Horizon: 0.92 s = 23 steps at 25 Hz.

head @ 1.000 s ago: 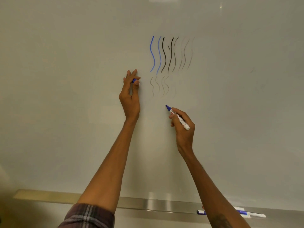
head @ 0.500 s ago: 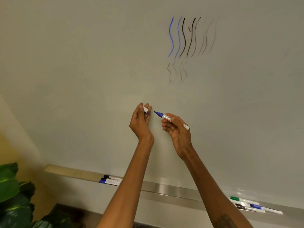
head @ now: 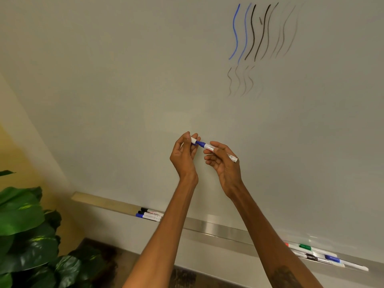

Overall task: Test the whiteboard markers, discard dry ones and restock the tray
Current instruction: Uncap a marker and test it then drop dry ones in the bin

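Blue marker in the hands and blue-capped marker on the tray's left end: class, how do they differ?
The held blue-tipped white marker has its cap off; the blue-capped white tray marker is capped. The held marker is gripped in mid-air, tilted; the tray marker lies flat. Both barrels are white.

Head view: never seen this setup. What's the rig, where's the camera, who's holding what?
There is no machine here. A person wears one camera on the head, looking at their own bare hands in front of a whiteboard. The left hand pinches a cap right at the tip of the blue marker, which the right hand holds. Wavy blue, black and faint grey test strokes sit upper right. Below, the metal tray carries a left group of markers and a right group. A leafy plant is bottom left.
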Each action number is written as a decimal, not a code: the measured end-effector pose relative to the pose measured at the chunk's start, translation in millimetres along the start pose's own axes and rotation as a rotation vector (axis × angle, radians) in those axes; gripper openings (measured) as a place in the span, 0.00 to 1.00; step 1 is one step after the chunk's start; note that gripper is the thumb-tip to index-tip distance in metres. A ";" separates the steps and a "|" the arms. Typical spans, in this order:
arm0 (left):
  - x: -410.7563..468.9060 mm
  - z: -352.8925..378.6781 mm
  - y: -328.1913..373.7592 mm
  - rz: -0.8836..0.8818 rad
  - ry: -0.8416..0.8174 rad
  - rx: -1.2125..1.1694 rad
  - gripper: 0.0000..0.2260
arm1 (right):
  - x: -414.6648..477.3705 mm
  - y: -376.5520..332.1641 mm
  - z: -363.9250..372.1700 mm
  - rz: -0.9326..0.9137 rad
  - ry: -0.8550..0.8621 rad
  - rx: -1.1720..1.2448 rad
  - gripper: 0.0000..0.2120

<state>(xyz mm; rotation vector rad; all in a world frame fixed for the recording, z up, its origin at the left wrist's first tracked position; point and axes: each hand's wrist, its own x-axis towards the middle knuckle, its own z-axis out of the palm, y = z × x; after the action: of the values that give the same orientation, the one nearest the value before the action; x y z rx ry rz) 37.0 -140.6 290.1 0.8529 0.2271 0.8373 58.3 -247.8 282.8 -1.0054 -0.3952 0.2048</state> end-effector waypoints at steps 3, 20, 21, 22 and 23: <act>-0.9 -10.5 -3.0 0.028 -0.031 0.050 0.14 | 0.0 12.4 8.3 0.001 -0.003 0.018 0.07; 9.2 -137.9 -2.3 0.087 0.157 0.280 0.09 | -18.9 123.5 51.4 0.342 -0.124 0.176 0.12; 7.7 -154.8 -5.3 0.070 0.203 0.285 0.09 | -24.9 135.9 54.2 0.376 -0.118 0.170 0.11; 6.2 -172.4 -8.5 0.045 0.243 0.286 0.09 | -30.6 148.2 55.5 0.409 -0.109 0.170 0.11; 4.6 -191.7 -11.4 0.015 0.276 0.288 0.09 | -35.9 160.6 56.4 0.441 -0.095 0.168 0.11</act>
<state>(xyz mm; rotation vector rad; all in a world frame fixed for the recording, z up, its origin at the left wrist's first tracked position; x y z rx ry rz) -47.5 -31.5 156.5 1.0067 0.5948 0.9499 4.5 -132.1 164.6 -0.9083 -0.2324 0.6746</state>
